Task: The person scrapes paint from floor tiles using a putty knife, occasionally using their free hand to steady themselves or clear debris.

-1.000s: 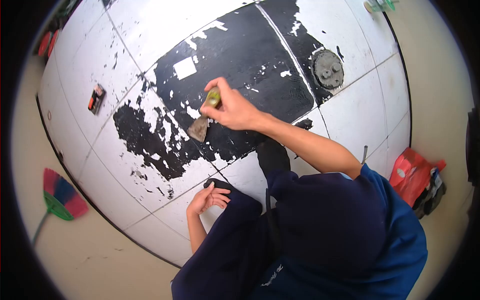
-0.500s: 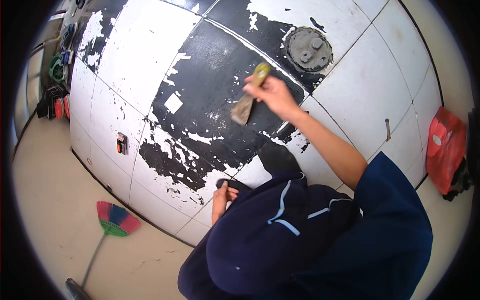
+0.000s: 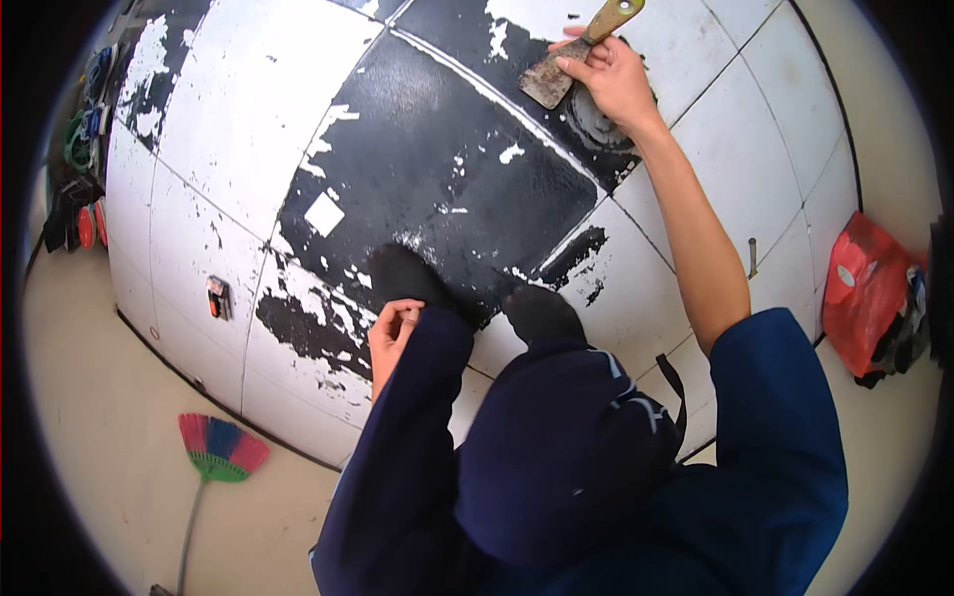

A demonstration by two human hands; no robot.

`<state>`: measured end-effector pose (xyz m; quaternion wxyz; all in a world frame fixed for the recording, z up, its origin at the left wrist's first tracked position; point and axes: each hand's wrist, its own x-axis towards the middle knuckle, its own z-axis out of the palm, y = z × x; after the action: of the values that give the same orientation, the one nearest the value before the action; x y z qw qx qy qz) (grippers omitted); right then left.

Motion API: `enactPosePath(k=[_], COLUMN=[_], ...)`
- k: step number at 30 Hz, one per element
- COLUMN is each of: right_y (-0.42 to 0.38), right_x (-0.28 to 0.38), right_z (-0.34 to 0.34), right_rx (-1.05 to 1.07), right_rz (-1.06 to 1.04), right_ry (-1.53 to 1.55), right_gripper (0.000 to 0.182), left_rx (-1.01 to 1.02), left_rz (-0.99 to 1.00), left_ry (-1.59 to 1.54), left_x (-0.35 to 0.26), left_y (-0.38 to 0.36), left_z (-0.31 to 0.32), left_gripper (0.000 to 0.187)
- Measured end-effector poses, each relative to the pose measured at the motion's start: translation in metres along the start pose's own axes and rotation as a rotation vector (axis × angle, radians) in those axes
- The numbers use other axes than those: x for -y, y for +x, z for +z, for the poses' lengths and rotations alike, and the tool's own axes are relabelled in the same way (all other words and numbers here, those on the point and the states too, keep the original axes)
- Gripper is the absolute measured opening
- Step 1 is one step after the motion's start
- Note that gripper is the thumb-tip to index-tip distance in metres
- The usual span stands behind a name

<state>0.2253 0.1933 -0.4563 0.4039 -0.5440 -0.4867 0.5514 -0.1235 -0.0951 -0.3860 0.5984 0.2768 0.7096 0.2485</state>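
My right hand [image 3: 621, 87] is closed on a putty knife [image 3: 553, 77], fingers around its neck and the top of the blade. The blade is dirty and worn, and the yellowish handle points up and away. Below them is a round grey cover [image 3: 596, 124], partly hidden by my hand. At my left shin, my left hand [image 3: 390, 336] has its fingers curled on the dark trouser leg [image 3: 447, 343]. Both feet wear black socks; the left foot [image 3: 402, 273] rests on a black patch [image 3: 437, 129] of the white tiled surface.
Black coating flakes raggedly across the tiles. A white square [image 3: 324, 214] lies on it. To the left is a small orange-and-black object [image 3: 218, 297]. A broom [image 3: 221, 449] lies on the lower floor past the platform edge. At right are a red bag [image 3: 863, 283] and a thin metal piece [image 3: 752, 256].
My right hand has carried the putty knife up and right, from the black patch to over the round cover. My left foot has stepped forward, and my left hand has risen with that leg.
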Motion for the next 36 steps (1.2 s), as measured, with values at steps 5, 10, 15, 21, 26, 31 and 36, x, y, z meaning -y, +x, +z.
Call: enactPosePath(k=[5,10,15,21,26,31,36], right_y=[0.025,0.070,0.067,0.050,0.031,0.064,0.080], right_x=[0.003,-0.008,-0.030,-0.005,0.005,-0.016,-0.027], right_z=[-0.008,-0.003,-0.002,0.001,0.016,0.013,0.029], right_rx=[-0.159,-0.242,-0.194,-0.254,-0.297,-0.368,-0.353], right_rz=[0.055,0.034,-0.025,0.077,0.176,-0.010,-0.035], right_ry=[-0.092,-0.022,-0.352,-0.441,-0.575,-0.416,-0.305], right_gripper=[0.036,0.039,0.058,0.042,0.029,0.030,0.025], left_rx=[0.015,0.139,0.130,0.176,0.251,0.369,0.193], left_rz=[-0.030,0.009,0.143,0.220,0.149,0.105,0.083], left_ry=[0.069,0.090,0.251,0.313,0.349,0.236,0.228], left_x=[-0.005,0.007,0.011,0.010,0.001,0.027,0.034], left_y=[0.043,0.065,0.079,0.084,0.092,0.108,0.096], left_z=[-0.005,-0.015,-0.016,-0.014,-0.020,-0.032,-0.041], left_gripper=[0.026,0.033,0.032,0.032,0.032,0.031,0.033])
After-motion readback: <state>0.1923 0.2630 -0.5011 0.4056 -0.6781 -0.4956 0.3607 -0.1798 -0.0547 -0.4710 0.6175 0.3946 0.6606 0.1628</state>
